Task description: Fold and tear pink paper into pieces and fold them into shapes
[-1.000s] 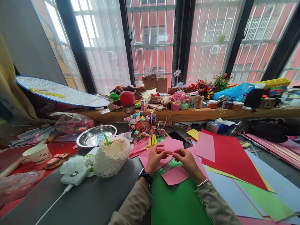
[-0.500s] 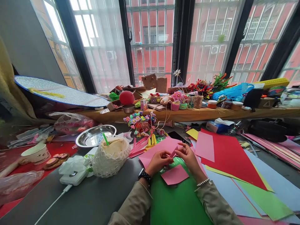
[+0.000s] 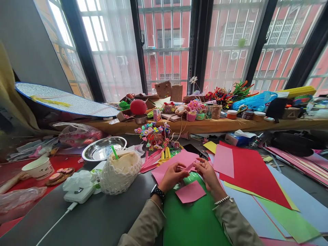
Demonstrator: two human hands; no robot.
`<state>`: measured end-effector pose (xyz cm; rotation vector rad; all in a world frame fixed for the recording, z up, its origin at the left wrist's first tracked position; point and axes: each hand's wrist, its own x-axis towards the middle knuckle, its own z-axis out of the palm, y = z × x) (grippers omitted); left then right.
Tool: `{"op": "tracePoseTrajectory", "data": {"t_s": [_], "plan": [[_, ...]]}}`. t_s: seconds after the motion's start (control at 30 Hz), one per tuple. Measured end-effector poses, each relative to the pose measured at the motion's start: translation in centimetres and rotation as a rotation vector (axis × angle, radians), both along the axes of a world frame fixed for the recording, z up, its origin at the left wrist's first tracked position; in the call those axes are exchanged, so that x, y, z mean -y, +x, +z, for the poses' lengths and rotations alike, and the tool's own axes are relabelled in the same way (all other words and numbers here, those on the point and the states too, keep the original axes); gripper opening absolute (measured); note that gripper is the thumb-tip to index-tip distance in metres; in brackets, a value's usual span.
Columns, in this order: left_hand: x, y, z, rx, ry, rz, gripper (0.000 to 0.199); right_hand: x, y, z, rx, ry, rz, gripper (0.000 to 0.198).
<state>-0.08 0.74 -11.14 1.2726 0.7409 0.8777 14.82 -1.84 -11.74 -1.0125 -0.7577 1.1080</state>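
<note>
Between my two hands is a small piece of pink paper (image 3: 190,166), held up and folded or bent into a narrow strip. My left hand (image 3: 174,175) pinches its left end, and the fingers of my right hand (image 3: 206,172) close on its right end. Below them a second pink paper piece (image 3: 191,192) lies on the green mat (image 3: 194,222). Behind my hands a larger pink sheet (image 3: 161,172) rests on the table, partly covered by them.
To the right are stacked coloured sheets, a red one (image 3: 252,174) on top. At the left stand a coconut (image 3: 121,172) in white foam netting with a green straw, a metal bowl (image 3: 88,153) and a white charger (image 3: 80,194) with its cable. Craft flowers (image 3: 153,133) stand behind.
The held pink paper has tilted lower and flatter between my fingers. My right hand has shifted slightly, its fingers closing nearer the paper's end.
</note>
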Motion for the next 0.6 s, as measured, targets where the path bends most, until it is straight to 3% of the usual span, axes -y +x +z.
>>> {"op": "tracePoseTrajectory", "data": {"t_s": [0.27,0.6], "plan": [[-0.55,-0.62,0.28,0.003,0.087,0.225,0.035,0.06,0.13,0.21,0.026,-0.015,0.002,0.044],[-0.60,-0.75,0.24,-0.014,0.147,0.187,0.034,0.19,0.32,0.33,0.050,-0.029,0.009,0.047]]}}
